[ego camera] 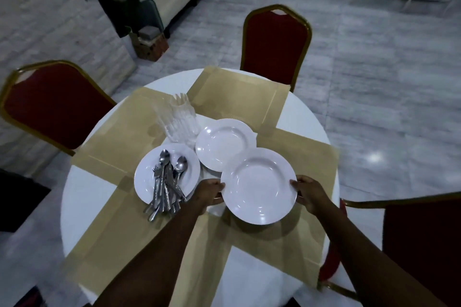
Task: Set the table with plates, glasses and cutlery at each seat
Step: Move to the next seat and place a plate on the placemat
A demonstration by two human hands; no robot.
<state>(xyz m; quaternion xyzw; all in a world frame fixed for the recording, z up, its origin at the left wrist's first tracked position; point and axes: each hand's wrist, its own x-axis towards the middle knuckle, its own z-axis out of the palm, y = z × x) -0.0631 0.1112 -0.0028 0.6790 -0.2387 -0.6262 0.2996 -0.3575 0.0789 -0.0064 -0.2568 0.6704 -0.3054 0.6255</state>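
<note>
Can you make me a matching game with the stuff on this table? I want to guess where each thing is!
Things:
1. cutlery
2. glasses
3. plate in both hands
4. chair

Places:
A. held above the right-hand placemat
B. heaped on the left plate
C. across the table, on its far side
D. clustered mid-table, behind the plates

Pairs: 1-B, 2-D, 3-A, 4-C

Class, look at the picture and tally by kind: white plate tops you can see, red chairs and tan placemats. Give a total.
White plates: 3
Red chairs: 3
Tan placemats: 4
Total: 10
</note>
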